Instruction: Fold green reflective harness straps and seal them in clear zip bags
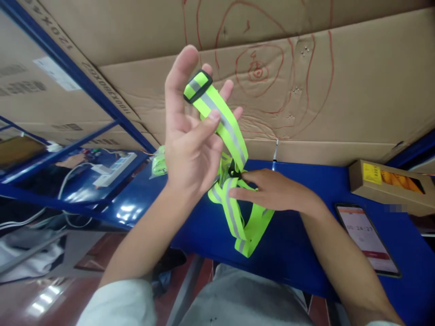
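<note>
A neon yellow strap with a grey reflective stripe (228,136) runs from my raised left hand down to the blue table (312,190). My left hand (190,136) is lifted, thumb pressing the strap against the fingers, with a black slider at the strap's top end above the fingertips. My right hand (272,190) rests low on the table, fingers pinched on the strap beside a black buckle. Loops of the strap hang over the table's front edge.
A phone (367,237) with a lit screen lies on the table at right. A cardboard box (390,185) with a yellow label stands behind it. Large cardboard sheets with red scribbles form the back wall. A power strip and cables (112,167) lie at left.
</note>
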`<state>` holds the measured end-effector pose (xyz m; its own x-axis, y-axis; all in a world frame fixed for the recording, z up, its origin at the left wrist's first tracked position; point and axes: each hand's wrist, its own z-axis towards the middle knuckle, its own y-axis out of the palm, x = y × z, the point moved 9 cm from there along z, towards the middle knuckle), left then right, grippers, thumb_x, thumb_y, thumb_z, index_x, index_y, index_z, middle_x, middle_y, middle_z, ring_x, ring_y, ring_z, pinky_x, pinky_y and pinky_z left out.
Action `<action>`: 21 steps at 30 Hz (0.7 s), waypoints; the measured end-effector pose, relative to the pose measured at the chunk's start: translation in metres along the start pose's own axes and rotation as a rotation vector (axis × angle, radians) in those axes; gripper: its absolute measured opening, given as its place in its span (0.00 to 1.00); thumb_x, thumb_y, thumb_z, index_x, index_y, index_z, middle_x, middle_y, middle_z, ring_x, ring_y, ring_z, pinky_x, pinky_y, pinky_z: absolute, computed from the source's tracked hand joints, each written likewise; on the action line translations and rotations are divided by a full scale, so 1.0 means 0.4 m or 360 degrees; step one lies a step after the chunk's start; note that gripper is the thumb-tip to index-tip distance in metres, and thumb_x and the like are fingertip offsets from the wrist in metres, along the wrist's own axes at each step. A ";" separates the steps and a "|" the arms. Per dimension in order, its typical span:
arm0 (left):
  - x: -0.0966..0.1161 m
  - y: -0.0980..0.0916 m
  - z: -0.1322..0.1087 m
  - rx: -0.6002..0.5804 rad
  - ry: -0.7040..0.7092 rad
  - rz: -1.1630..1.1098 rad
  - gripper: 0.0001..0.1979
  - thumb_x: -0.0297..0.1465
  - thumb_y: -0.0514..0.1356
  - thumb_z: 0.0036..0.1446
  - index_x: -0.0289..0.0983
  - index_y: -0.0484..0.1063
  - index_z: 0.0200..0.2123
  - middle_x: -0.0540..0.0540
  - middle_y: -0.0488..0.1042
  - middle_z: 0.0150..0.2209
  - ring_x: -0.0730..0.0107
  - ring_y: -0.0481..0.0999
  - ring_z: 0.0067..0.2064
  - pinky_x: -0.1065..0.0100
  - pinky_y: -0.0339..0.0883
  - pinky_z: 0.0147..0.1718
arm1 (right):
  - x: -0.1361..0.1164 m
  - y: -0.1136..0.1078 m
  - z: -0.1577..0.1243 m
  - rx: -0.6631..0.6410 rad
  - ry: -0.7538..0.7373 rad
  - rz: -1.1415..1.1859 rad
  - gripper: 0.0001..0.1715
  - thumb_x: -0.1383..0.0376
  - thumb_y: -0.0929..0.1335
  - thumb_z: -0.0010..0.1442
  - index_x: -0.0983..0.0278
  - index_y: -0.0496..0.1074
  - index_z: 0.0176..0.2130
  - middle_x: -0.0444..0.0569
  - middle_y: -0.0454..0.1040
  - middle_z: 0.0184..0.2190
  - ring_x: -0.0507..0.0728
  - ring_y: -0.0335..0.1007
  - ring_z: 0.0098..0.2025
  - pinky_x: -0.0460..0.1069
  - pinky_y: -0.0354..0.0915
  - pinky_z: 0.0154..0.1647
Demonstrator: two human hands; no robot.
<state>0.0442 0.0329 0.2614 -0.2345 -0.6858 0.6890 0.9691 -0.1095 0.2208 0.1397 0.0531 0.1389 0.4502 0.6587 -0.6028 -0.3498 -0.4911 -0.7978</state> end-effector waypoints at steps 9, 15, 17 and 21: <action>-0.017 -0.126 0.039 0.0228 0.0279 0.0525 0.22 0.35 0.65 0.61 0.61 0.66 0.56 0.65 0.61 0.69 0.52 0.60 0.72 0.53 0.69 0.65 | 0.048 0.031 0.060 0.0200 0.0155 -0.0369 0.15 0.61 0.61 0.70 0.62 0.75 0.41 0.52 0.80 0.38 0.60 0.75 0.39 0.50 0.50 0.33; -0.085 -0.271 0.096 0.0201 0.0126 0.0669 0.27 0.30 0.65 0.58 0.58 0.62 0.57 0.61 0.65 0.64 0.61 0.73 0.62 0.54 0.75 0.59 | 0.051 0.002 0.023 0.0021 -0.0169 -0.0182 0.16 0.62 0.62 0.71 0.63 0.71 0.33 0.49 0.77 0.33 0.55 0.70 0.34 0.48 0.52 0.34; -0.108 -0.306 0.101 0.0208 0.0073 0.0811 0.28 0.32 0.64 0.60 0.58 0.59 0.59 0.59 0.63 0.65 0.61 0.73 0.61 0.51 0.74 0.60 | 0.067 -0.021 0.012 0.0050 -0.0144 -0.0106 0.15 0.63 0.62 0.70 0.63 0.71 0.32 0.47 0.75 0.31 0.55 0.68 0.32 0.48 0.53 0.33; -0.118 -0.337 0.086 0.0289 0.0170 0.0957 0.25 0.35 0.66 0.58 0.55 0.64 0.57 0.54 0.62 0.65 0.56 0.75 0.60 0.50 0.78 0.56 | 0.089 -0.054 -0.012 0.0008 -0.0210 0.0055 0.15 0.61 0.62 0.69 0.64 0.71 0.34 0.45 0.72 0.29 0.54 0.65 0.31 0.48 0.55 0.33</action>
<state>-0.0780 0.1048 0.2230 0.3643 -0.6587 0.6583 0.8986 0.4341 -0.0629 0.1672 0.0843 0.1348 0.3263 0.7108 -0.6232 -0.3673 -0.5121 -0.7764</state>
